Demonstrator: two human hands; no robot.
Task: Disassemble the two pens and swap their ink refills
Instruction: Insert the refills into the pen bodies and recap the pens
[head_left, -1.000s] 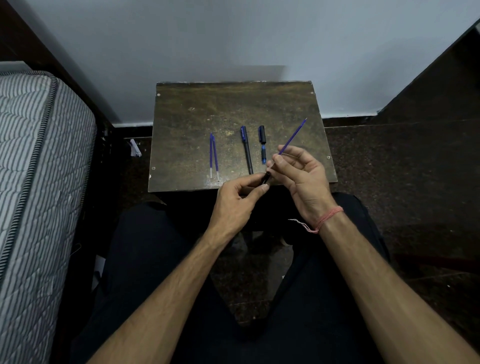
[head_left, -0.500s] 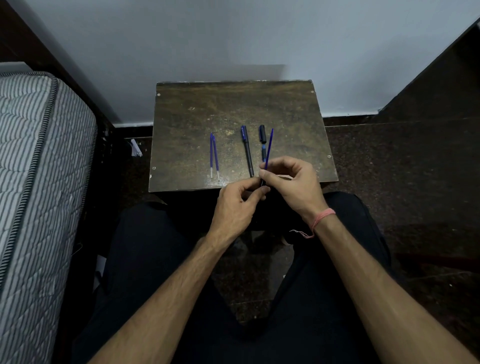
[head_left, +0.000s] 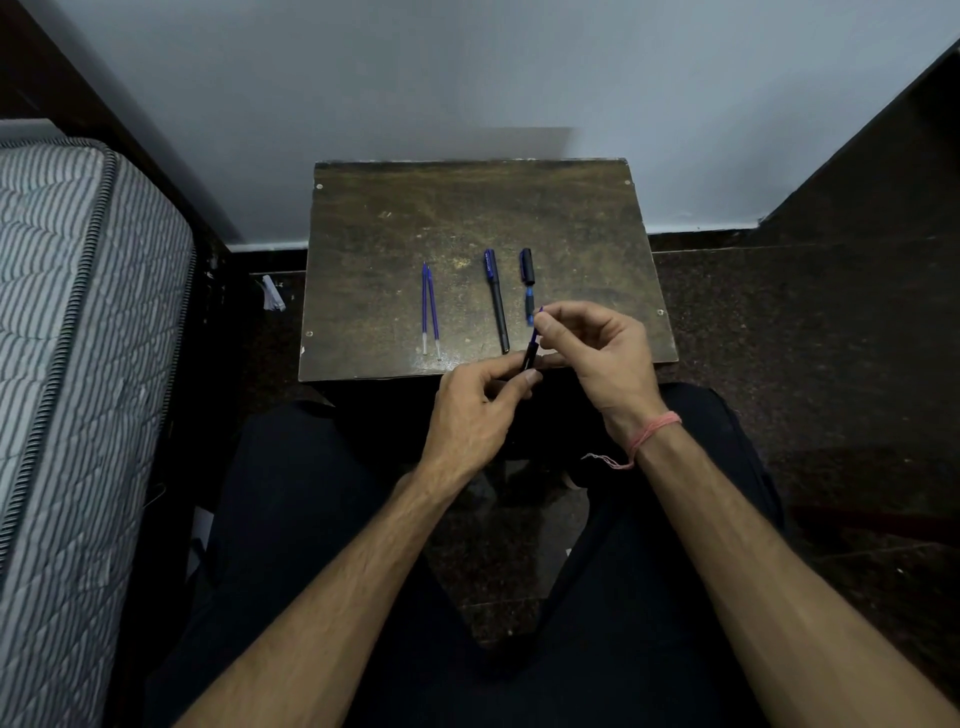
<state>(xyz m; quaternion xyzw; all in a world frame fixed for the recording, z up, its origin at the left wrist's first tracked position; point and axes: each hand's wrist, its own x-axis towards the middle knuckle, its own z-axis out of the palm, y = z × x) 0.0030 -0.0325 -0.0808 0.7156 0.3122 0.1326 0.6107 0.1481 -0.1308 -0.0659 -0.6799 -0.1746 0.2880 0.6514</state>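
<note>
head view, centre of the frame: the left hand (head_left: 475, 410) pinches a dark pen barrel (head_left: 531, 358) over the near edge of the table (head_left: 363, 291). the right hand (head_left: 597, 353) pinches a thin blue refill (head_left: 536, 332), which appears partly seated in the barrel. risk: an off-axis push may bend the slender refill or let it slip. two spare refills (head_left: 429, 312), a black pen (head_left: 497, 301) and a cap (head_left: 527, 266) lie higher up on the table.

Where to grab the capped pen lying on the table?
Pinch the capped pen at mid-barrel from above, fingers closing across its width. It lies flat, pointing away, with bare table on its left and the loose cap close on its right, so approach from the left side.
</note>
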